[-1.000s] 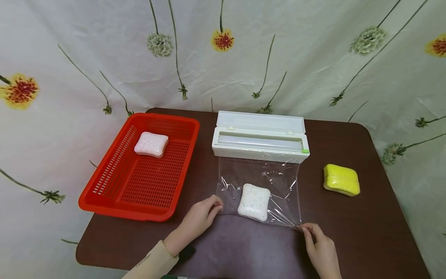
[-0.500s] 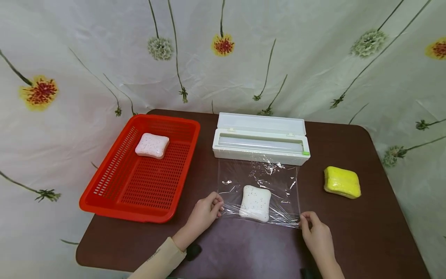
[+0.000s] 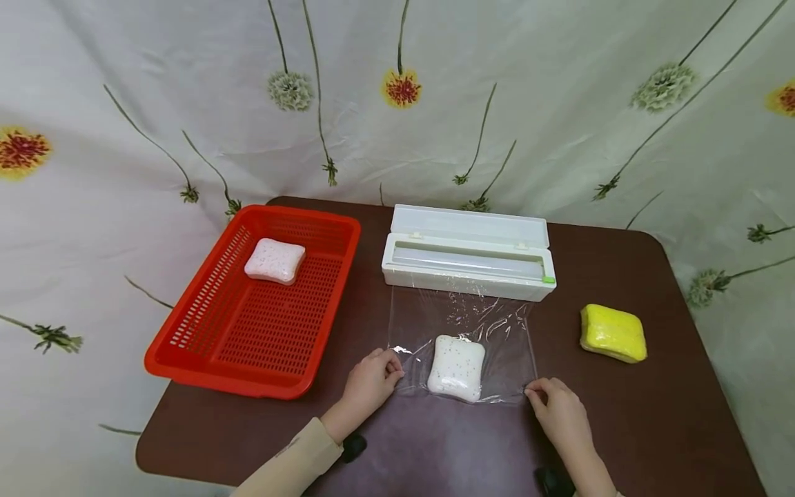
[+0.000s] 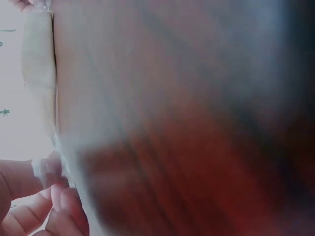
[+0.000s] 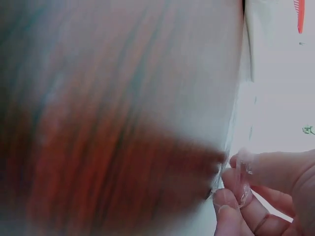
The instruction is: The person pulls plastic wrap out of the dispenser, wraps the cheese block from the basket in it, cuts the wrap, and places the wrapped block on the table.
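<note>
Clear cling film [image 3: 419,321] stretches toward me from a white dispenser box [image 3: 468,279], its lid raised. My left hand [image 3: 373,379] pinches the film's near left corner. Its near right corner is held between the thumb and fingers of my right hand [image 3: 557,408]. Bunched film shows at the fingertips of the left hand [image 4: 42,196] in the left wrist view and of the right hand [image 5: 266,191] in the right wrist view. Between the hands lies a white speckled sponge-like block [image 3: 456,368]; the film appears to pass over it.
A red plastic basket [image 3: 332,310] stands at the left with a pinkish-white speckled block [image 3: 275,260] inside. To the right, a shiny yellow block [image 3: 613,333] sits on the dark brown table [image 3: 671,400]. A flowered cloth [image 3: 360,138] hangs behind the table.
The right hand has moved slightly up and left, the left hand slightly right. Both still hold the film, whose creases near the block have shifted. The camera view has tilted a little.
</note>
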Motion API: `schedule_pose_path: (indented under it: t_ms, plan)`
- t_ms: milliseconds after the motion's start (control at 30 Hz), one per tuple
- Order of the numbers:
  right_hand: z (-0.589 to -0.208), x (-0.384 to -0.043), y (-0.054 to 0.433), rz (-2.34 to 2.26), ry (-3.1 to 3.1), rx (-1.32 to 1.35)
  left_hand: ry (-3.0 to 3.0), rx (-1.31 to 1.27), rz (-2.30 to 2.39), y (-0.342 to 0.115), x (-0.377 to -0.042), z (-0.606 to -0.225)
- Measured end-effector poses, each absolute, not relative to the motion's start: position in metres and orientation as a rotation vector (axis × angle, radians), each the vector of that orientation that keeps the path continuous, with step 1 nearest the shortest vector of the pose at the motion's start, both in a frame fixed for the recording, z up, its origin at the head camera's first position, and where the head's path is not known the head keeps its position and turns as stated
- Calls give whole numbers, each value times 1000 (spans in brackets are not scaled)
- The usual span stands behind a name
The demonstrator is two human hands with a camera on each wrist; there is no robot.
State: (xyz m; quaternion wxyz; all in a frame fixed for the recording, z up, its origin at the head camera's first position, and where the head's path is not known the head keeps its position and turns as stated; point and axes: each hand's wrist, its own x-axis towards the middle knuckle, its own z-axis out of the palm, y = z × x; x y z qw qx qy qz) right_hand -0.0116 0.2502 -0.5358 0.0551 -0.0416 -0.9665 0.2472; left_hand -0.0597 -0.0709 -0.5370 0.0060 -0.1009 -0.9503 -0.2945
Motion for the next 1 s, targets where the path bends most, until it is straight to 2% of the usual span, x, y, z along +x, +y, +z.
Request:
schedule_pose_path:
  t_ms: [367,667,1000]
  plan:
    - [-537,-14,247,824,-3005,-229,-3081,-234,-910,-65,-66,-534]
    - [-540,-10,247,729,-2880,-50,-3105,-218,-868,-65,-69,-530]
    - [-540,-1,250,683,-2740,23,-3082,-273,-825,-70,-65,-526]
